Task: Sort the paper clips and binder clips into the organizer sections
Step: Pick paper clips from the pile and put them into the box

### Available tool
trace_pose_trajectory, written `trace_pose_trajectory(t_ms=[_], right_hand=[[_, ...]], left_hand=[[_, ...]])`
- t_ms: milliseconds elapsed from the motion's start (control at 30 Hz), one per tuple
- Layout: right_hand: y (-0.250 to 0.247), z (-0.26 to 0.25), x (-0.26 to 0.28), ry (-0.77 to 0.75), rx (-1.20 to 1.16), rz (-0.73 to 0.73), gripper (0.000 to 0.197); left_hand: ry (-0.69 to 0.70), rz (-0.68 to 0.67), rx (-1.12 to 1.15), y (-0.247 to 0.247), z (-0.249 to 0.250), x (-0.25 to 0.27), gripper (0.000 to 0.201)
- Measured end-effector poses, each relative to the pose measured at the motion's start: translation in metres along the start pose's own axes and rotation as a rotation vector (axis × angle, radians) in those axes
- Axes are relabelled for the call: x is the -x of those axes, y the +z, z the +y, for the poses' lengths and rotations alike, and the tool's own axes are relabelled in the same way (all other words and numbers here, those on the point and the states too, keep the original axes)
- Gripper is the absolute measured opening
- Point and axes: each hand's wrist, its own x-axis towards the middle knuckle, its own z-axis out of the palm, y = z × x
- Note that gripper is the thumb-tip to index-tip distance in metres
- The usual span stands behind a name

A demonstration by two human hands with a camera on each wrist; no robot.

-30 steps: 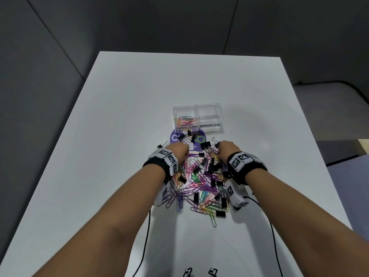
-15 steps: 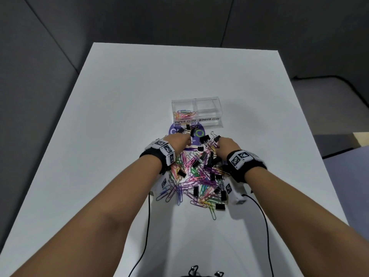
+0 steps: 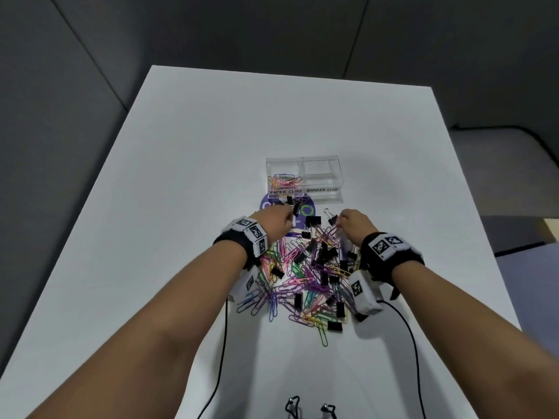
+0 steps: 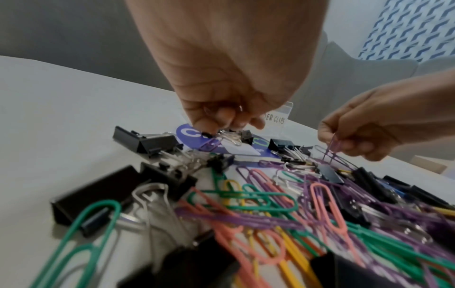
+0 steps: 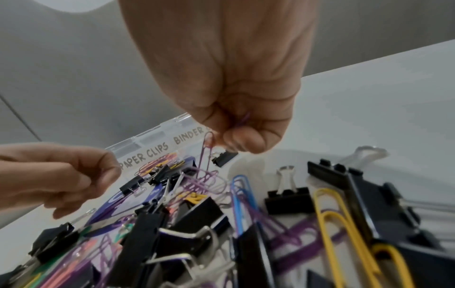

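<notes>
A clear two-section organizer (image 3: 323, 196) stands past the pile. Its left section, labelled PAPER CLIPS, holds several coloured paper clips (image 3: 284, 181); the BINDER CLIPS section looks bare. A mixed pile of coloured paper clips and black binder clips (image 3: 305, 273) lies between my wrists. My left hand (image 3: 279, 220) is at the pile's far left, fingers curled, pinching a small black binder clip (image 4: 246, 135) by its silver handle. My right hand (image 3: 340, 222) pinches a purple paper clip (image 5: 208, 148) and lifts it off the heap; a small binder clip (image 5: 224, 158) hangs just under those fingers.
A purple round card (image 3: 267, 207) lies under the far clips, right in front of the organizer. Black cables (image 3: 223, 343) trail from both wrists toward me. The white table (image 3: 181, 176) drops off at left and right, with bare surface around the pile.
Both hands have moved a little forward to the far end of the pile, nearer the organizer. The right hand has raised a purple paper clip out of the heap.
</notes>
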Motion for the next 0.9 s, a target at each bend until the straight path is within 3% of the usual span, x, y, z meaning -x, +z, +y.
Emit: trace_pose_trajectory(t_ms=[100, 200, 300, 467, 900], right_hand=[[0.000, 0.003, 0.003, 0.001, 0.004, 0.033, 0.022], [0.006, 0.005, 0.009, -0.027, 0.061, -0.050, 0.024], [0.015, 0.003, 0.011, -0.097, 0.191, -0.074, 0.029], [0.023, -0.002, 0.009, -0.075, 0.213, -0.040, 0.023], [0.018, 0.001, 0.024, -0.204, 0.104, -0.030, 0.014]], left_hand=[[0.053, -0.028, -0.033, 0.006, 0.006, 0.001, 0.025], [0.092, -0.051, -0.092, 0.015, 0.011, -0.002, 0.029], [0.060, -0.008, -0.100, 0.019, 0.018, -0.004, 0.030], [0.045, 0.001, -0.138, 0.018, 0.023, -0.006, 0.033], [0.027, -0.117, -0.212, 0.007, 0.018, 0.000, 0.017]])
